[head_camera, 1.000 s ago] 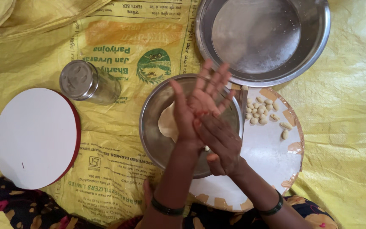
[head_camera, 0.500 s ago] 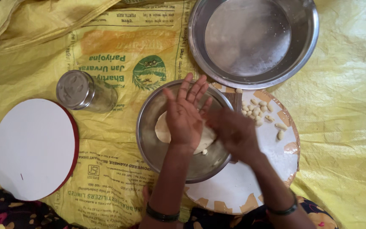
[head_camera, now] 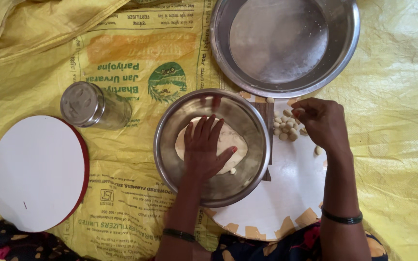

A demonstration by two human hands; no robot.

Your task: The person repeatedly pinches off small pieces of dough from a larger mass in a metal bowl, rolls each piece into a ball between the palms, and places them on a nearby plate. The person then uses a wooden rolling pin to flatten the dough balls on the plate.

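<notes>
In the middle of the yellow sheet, a steel bowl is sitting partly on a round white board, and the left hand is lying flat inside it, palm down, fingers spread open and pressing on a pale disc of dough at the bowl's bottom; it is gripping nothing. A small crumb of dough is lying just beside the thumb. To the right, over the far edge of the same board, the right hand is hovering with its fingers curled in toward the thumb, pinched nearly closed; whether it is holding one of the pieces I cannot tell. Just beside and under that hand, a cluster of small dough balls is resting on the board, with one more ball lying apart near the wrist. Beyond the board, a large steel pan is sitting on the sheet, its rim touching or overlapping the board's far edge. To the left of the bowl, a steel tin is lying on its side on a printed sack, and farther left a second white disc with a red rim is lying flat, well apart from both hands.
</notes>
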